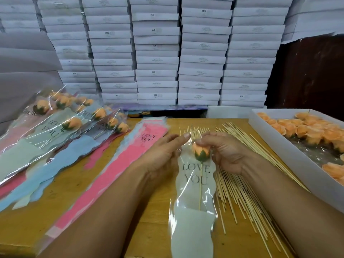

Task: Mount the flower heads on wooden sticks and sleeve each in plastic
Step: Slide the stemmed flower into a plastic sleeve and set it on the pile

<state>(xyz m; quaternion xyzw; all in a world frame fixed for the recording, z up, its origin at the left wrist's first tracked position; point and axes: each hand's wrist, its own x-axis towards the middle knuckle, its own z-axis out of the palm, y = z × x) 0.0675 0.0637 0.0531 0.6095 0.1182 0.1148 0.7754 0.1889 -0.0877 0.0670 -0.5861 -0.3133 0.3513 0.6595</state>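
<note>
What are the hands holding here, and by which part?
Both hands grip the clear "LOVE YOU" sleeve at its top opening: left hand on the left edge, right hand on the right edge beside the sleeved flower head.

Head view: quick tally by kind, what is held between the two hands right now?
Flower head: 1
Wooden stick: 1
Plastic sleeve: 1
Total: 3
</note>
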